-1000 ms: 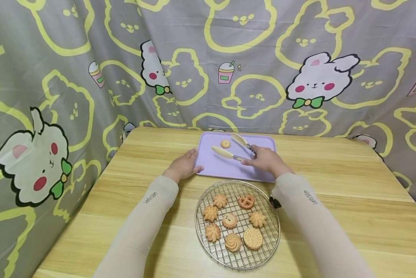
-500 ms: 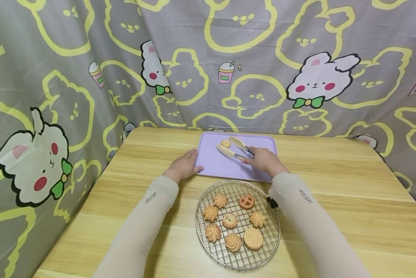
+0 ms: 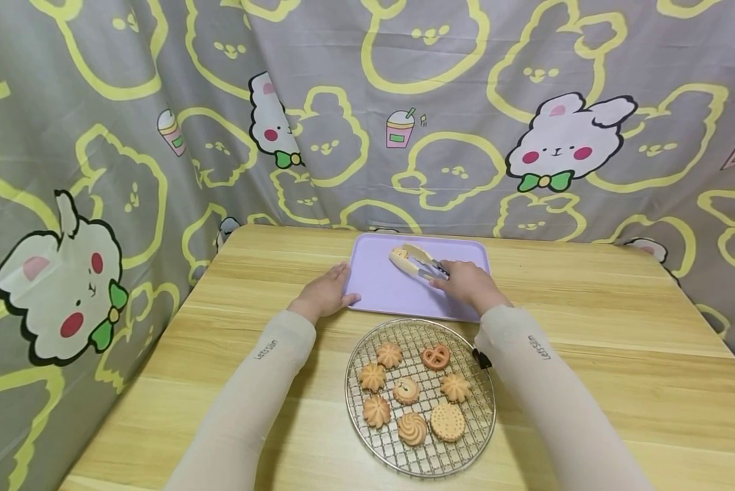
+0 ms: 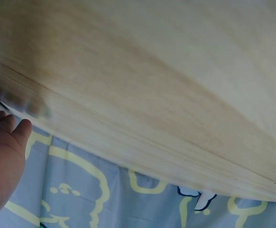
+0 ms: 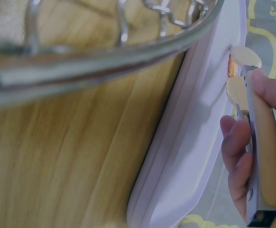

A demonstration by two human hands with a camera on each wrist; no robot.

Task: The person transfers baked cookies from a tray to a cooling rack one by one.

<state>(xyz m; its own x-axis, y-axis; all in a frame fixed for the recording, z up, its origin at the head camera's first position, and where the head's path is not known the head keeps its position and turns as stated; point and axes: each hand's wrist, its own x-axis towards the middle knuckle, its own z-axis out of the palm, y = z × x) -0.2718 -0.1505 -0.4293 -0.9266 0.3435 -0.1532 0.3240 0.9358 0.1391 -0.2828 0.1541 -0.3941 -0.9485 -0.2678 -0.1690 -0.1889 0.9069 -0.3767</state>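
On the bench (image 3: pixel 588 327), the purple tray (image 3: pixel 392 293) holds one cookie (image 3: pixel 399 254), pinched between the tongs (image 3: pixel 418 262). The right hand (image 3: pixel 468 284) has its fingers clamped on them; lifting cleanly seems next. The left hand (image 3: pixel 324 293) rests flat on the tray's edge, fingers straight. The rack (image 3: pixel 481 402) holds seven cookies.

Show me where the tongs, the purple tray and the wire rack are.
tongs (image 3: pixel 418 262), head view, middle of the arms
purple tray (image 3: pixel 380 290), head view, bare floor
wire rack (image 3: pixel 481 416), head view, right rim
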